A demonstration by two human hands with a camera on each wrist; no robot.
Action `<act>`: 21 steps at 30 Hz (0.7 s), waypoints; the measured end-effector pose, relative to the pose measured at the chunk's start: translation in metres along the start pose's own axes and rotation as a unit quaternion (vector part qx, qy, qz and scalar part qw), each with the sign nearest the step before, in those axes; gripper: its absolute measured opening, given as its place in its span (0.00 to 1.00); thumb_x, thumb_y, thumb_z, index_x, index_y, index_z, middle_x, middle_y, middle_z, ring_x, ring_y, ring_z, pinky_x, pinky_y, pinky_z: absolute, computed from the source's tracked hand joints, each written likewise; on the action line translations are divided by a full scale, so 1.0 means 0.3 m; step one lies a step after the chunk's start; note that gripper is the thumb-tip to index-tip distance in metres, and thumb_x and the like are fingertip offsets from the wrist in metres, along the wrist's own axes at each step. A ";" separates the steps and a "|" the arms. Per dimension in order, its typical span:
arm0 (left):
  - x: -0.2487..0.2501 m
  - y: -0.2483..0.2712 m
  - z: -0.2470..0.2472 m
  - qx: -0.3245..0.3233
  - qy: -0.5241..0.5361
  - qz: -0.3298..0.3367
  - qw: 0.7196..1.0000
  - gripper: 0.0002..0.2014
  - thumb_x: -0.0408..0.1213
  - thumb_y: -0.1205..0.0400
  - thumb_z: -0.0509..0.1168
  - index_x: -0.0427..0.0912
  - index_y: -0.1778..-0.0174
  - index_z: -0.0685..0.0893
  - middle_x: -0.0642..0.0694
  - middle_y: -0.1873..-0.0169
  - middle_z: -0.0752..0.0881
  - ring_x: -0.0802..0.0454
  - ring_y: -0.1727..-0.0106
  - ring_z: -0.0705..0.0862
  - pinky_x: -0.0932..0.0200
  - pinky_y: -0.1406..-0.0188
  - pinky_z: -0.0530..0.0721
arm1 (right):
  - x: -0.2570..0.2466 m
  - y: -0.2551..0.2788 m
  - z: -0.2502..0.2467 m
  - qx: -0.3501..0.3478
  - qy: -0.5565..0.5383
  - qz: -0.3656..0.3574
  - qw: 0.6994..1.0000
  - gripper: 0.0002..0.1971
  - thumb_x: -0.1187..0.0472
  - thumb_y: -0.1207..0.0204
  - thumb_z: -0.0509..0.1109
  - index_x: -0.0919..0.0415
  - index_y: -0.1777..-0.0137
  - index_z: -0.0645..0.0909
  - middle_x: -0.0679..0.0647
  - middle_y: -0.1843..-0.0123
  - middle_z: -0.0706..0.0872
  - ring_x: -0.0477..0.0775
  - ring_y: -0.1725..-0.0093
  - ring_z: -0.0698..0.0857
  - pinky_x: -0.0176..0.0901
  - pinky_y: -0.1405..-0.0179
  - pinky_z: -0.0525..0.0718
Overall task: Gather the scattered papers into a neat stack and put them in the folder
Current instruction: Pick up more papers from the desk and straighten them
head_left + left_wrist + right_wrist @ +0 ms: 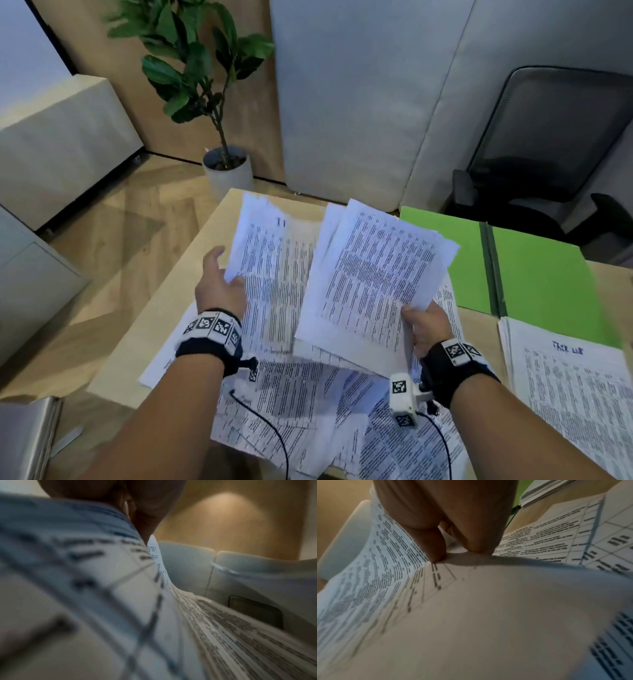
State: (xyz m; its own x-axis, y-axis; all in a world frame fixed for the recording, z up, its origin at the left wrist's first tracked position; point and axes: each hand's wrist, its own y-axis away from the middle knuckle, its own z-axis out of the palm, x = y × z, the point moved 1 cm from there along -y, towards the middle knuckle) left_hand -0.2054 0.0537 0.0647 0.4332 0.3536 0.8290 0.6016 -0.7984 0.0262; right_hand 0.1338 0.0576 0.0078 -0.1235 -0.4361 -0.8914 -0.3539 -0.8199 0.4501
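Wooden worktop (164,329) carries nearly everything: printed sheets lie scattered across its near half, overlapping at odd angles. An open green folder (534,274) lies flat at the far right, and a squared-up stack of printed pages (575,387) rests just in front of it, overlapping its near edge.

Above the scatter, each hand holds paper. Right hand (428,327) pinches the near right corner of a fanned bundle of sheets (373,274), thumb on top; the right wrist view shows its fingertips (436,547) pressed on that paper. Left hand (219,284) grips the left edge of another tilted sheaf (270,267), its grip closed on the paper.

Both held bundles run with their long axes away from the person, side by side, the right one overlapping the left. The folder lies to the right of both, nearer the right hand, so merging the sheaves probably comes first, then a move rightward. Many loose pages (308,404) remain below, so gathering looks unfinished.
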 end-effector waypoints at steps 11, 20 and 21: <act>-0.258 0.109 0.113 -0.197 -0.148 -0.086 0.965 0.13 0.36 0.19 0.65 0.34 0.41 0.81 0.38 0.56 0.85 0.44 0.59 0.81 0.58 0.60 0.78 | 0.067 0.023 0.058 -0.050 0.101 0.004 0.994 0.09 0.73 0.24 0.68 0.62 0.47 0.82 0.60 0.60 0.81 0.61 0.59 0.79 0.58 0.53 0.82; -0.087 0.171 0.112 -0.247 0.004 -0.036 0.968 0.17 0.37 0.18 0.66 0.42 0.33 0.78 0.49 0.49 0.83 0.48 0.48 0.82 0.54 0.44 0.81 | 0.135 0.036 0.150 -0.146 0.227 0.007 0.963 0.29 0.61 0.31 0.67 0.54 0.28 0.68 0.63 0.35 0.80 0.66 0.39 0.82 0.64 0.40 0.85; -0.066 0.176 0.111 -0.246 -0.002 -0.012 0.969 0.17 0.32 0.19 0.66 0.42 0.33 0.77 0.49 0.50 0.83 0.49 0.49 0.82 0.56 0.46 0.80 | 0.133 0.033 0.156 -0.152 0.234 -0.002 0.960 0.31 0.60 0.32 0.67 0.53 0.27 0.67 0.62 0.33 0.80 0.65 0.38 0.82 0.64 0.41 0.85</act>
State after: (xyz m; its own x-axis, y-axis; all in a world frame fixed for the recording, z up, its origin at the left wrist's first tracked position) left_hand -0.1598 0.0208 0.0309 0.4260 0.3751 0.8233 0.2188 -0.9257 0.3086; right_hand 0.0819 0.0493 -0.0258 0.3324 -0.4927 -0.8042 -0.0569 -0.8616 0.5043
